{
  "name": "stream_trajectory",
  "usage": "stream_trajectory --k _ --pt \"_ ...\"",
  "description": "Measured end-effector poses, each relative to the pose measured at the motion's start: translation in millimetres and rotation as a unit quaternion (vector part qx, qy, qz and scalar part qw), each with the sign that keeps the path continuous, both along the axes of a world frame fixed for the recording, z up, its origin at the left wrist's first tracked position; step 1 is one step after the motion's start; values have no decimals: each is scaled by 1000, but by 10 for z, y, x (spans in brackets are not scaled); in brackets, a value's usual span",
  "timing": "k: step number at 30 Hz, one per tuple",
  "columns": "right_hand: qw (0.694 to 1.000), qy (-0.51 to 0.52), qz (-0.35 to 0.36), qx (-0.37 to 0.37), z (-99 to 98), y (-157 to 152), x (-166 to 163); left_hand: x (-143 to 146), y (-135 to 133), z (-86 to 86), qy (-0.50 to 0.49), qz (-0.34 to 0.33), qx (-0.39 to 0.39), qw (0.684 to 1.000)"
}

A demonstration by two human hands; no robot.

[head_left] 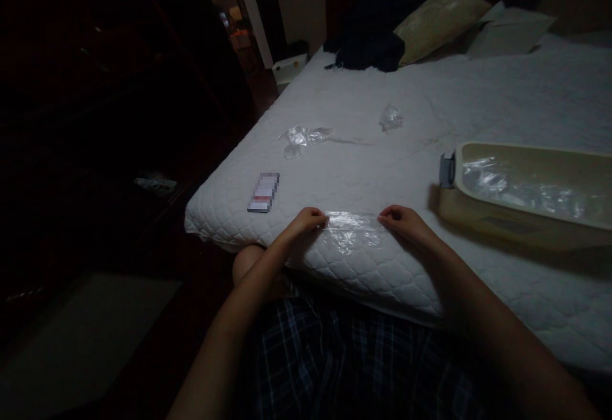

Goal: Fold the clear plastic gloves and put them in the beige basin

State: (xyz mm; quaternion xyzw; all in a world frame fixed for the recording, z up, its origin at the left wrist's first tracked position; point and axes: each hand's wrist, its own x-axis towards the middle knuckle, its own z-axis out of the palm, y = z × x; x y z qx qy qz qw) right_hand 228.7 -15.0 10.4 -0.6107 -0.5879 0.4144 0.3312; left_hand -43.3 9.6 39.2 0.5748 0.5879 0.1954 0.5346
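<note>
A clear plastic bag [351,222] is stretched between my two hands, over the near edge of the bed. My left hand [310,218] pinches its upper left corner between thumb and fingers. At the opposite upper corner, my right hand [399,219] pinches it the same way. The lower part of the bag hangs or lies against the white quilted bed cover [335,181]; where it touches is hard to tell. To the right of my right hand stands a beige plastic bin [507,232] with a grey latch, holding more clear plastic.
A phone [264,192] lies on the bed left of my hands. Farther back are crumpled clear plastic pieces [299,136] and another crumpled piece [391,117]. Dark cloth [368,44] and a yellowish pillow [440,21] lie at the far end. A white box [290,69] stands beyond the bed's left side.
</note>
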Motion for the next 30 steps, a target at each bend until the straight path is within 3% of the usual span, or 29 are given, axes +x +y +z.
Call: stream_trajectory --k 6,11,18,25,30 --pt "998 58 24 -21 -1 38 61 -71 40 -35 -42 -8 -12 999" --pt "998 43 22 -29 -15 59 73 -85 76 -84 -77 -2 -33 996" --pt "996 68 45 -35 -6 82 -6 -46 77 7 -68 -47 -25 996" --pt "995 78 56 -18 36 114 1 -38 73 57 -64 -90 32 993" --pt "996 -19 86 21 35 117 54 -69 86 46 -28 -137 83 987"
